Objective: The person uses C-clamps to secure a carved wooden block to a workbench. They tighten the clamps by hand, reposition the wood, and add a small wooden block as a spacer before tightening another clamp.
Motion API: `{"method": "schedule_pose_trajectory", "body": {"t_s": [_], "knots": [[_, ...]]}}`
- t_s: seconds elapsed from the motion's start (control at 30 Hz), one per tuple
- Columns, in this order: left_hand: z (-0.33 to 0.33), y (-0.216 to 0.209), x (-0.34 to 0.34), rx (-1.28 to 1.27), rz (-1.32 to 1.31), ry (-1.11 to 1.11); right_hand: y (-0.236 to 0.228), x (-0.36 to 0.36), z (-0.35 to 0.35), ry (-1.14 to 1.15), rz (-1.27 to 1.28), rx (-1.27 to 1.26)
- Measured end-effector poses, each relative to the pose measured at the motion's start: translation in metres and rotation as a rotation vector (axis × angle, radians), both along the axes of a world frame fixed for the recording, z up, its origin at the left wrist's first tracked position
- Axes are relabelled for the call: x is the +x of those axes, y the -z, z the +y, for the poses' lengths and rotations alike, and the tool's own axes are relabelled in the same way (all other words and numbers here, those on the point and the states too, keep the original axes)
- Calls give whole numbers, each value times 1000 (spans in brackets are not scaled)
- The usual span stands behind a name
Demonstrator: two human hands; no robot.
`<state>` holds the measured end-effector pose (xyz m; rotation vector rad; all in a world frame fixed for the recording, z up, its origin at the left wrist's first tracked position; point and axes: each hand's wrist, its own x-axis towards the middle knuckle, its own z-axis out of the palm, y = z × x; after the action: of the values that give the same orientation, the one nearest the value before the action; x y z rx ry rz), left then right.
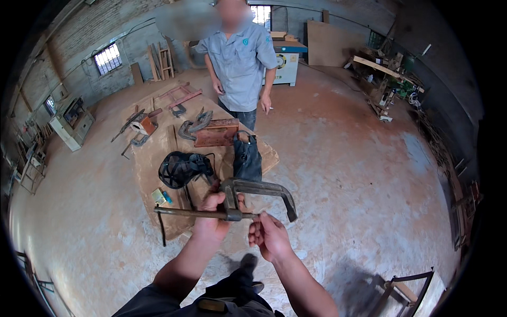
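Observation:
A dark metal G-clamp (259,187) is held up in front of me, above the near edge of the workbench (149,169). My left hand (211,217) wraps round its frame near the threaded collar. The long screw (193,213) runs out to the left, with a thin bar hanging from its end. At the screw's other end, inside the jaw, the thumb and fingers of my right hand (272,238) are closed on the tip. Just beyond the clamp lie a black strapped headgear (182,167) and a dark bag (247,158).
On the bench are a reddish wooden box (217,132), more clamps (196,123), a wooden frame (179,98) and a small packet (158,196). Another person (237,63) stands at the far side, holding a cigarette. Behind are a machine (288,63) and piled scrap (385,90).

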<state>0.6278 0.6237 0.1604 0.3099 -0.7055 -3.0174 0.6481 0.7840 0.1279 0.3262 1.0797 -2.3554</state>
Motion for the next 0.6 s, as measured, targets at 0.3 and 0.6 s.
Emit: {"method": "schedule_pose_trajectory", "body": {"t_s": [0.3, 0.6], "knots": [[97, 79, -72, -123, -104, 182, 127, 31, 188, 219, -290, 148], [238, 156, -162, -366, -183, 418, 206, 196, 346, 955, -823, 293]]}}
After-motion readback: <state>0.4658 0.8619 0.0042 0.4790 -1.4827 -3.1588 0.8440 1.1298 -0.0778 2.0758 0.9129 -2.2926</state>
